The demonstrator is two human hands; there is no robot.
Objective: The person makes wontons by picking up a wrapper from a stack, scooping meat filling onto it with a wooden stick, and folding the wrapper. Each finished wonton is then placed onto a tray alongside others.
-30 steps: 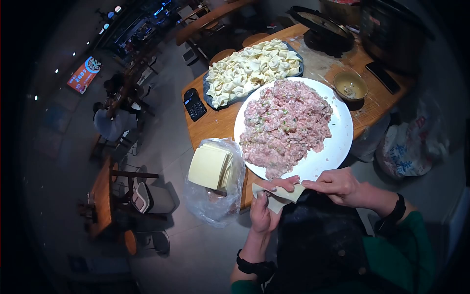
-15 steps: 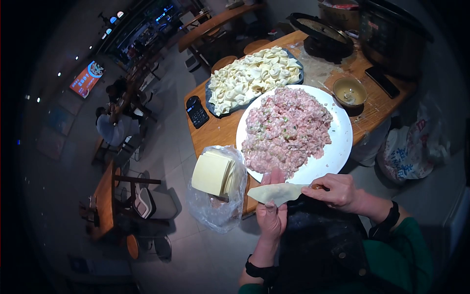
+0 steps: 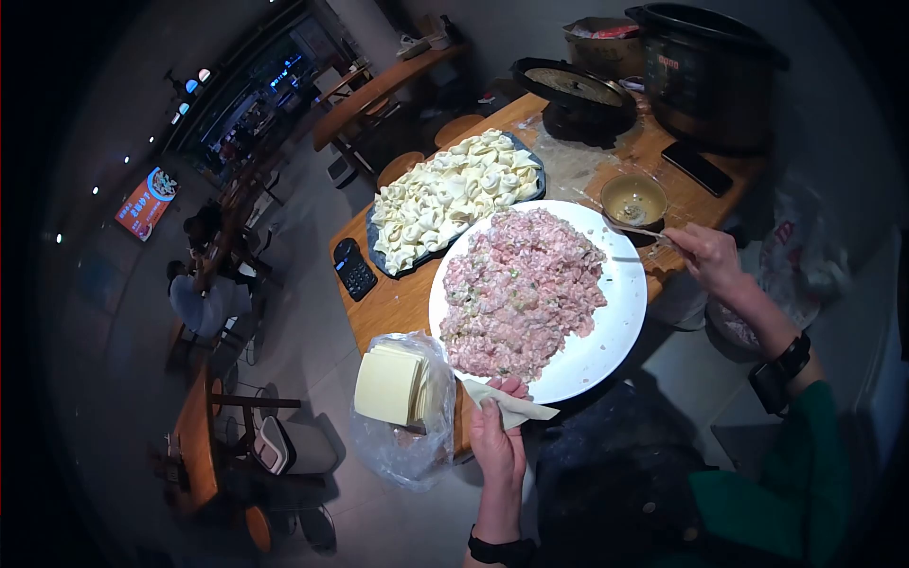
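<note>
- Your left hand (image 3: 499, 445), lower center: closed, gripping the folded wrapper (image 3: 511, 405), thumb on near face, fingertips behind.
- Your right hand (image 3: 715, 260), right of frame: closed on a thin stick (image 3: 653, 233), its tip by the lower rim of the bowl (image 3: 632, 201); contact unclear.
- For the hold: light pinch mid-fold, both ends free; hard squeezing would likely crease or tear the sheet.
- For the stick: low angle, loose wrist, light touch at the bowl, so it doesn't tip or drip.
- Folded wrapper sits just off the lower edge of the plate (image 3: 615, 322); level is best, so any filling stays in. Filling inside: can't tell.
- Wrapper: thin, pale, floppy, pointed ends.
- Meat mixture (image 3: 525, 293), center: pink, coarse, sticky-looking, green flecks, heaped on smooth, white, round plate.
- Wrapper stack (image 3: 390, 383), lower left of center: flat cream squares, in a crinkly clear bag (image 3: 402, 459).
- Folded dumplings (image 3: 454, 199), upper center: plump, pleated, piled on a dark tray (image 3: 533, 185).
- Bowl: round, brownish, glossy.
</note>
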